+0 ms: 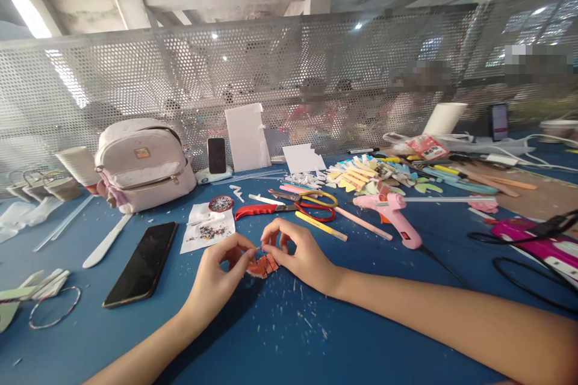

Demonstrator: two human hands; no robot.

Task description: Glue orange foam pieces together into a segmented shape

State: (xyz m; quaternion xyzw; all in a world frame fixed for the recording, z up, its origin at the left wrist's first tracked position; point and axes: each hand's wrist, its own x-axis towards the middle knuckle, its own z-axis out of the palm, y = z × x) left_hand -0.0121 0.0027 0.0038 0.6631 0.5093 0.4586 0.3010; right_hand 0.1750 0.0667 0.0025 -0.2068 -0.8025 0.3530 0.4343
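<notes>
Both hands meet low in the middle of the view, over the blue table. My left hand [221, 271] pinches the left side of a small orange piece with dark lines across it [266, 266]. On its right side, the thumb and fingertips of my right hand [298, 252] are closed at its upper edge. Something small and pale shows between the fingertips, too small to name. White crumbs lie on the table below. Just beyond are a red-handled cutter [259, 210], scissors with yellow and red handles [316, 201] and a yellow marker [320, 226].
A dark phone [141, 263] lies left, near a white backpack [142, 162]. A paper with dark bits [208, 228] is beyond my left hand. The pink glue gun [392, 213] and its cord lie right, before a pile of cut paper pieces [361, 174]. A perforated metal screen [271, 66] stands behind.
</notes>
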